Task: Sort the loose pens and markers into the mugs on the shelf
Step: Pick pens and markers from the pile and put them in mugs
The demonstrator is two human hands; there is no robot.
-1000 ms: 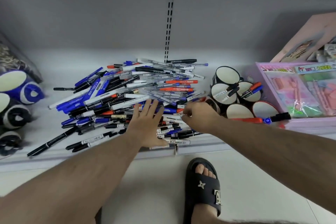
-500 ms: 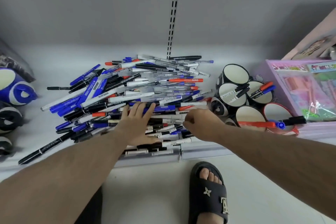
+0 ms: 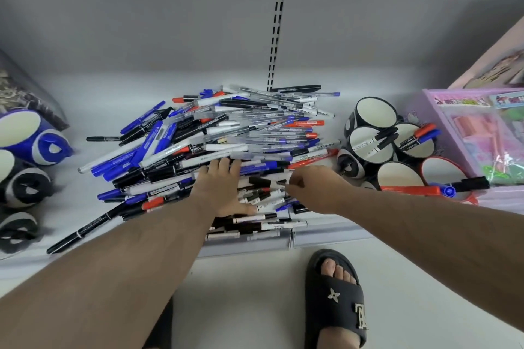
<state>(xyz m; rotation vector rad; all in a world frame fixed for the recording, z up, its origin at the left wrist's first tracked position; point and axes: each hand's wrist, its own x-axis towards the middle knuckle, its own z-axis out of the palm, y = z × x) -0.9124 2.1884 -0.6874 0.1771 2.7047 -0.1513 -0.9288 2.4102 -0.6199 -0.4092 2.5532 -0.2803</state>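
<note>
A big heap of loose pens and markers [image 3: 215, 147], blue, black, red and white, covers the middle of the white shelf [image 3: 85, 207]. My left hand [image 3: 219, 188] lies flat on the near part of the heap with its fingers straight. My right hand [image 3: 314, 188] is just right of it, fingers curled, pinching a black-capped white marker [image 3: 269, 183] in the heap. A cluster of black-and-white mugs [image 3: 371, 147] stands to the right; one holds white markers, another a red and a blue pen. A red mug [image 3: 442, 173] has red, blue and black markers lying across its rim.
More mugs, blue [image 3: 31, 136] and black [image 3: 25, 187], lie at the shelf's left end. A pink stationery box [image 3: 482, 133] stands at the far right. A slotted upright [image 3: 276, 22] runs up the back wall. A foot in a black sandal [image 3: 337, 297] is on the floor below.
Both hands have pushed a little farther into the heap. The right hand's fingers have closed on a marker near the front of the pile.
</note>
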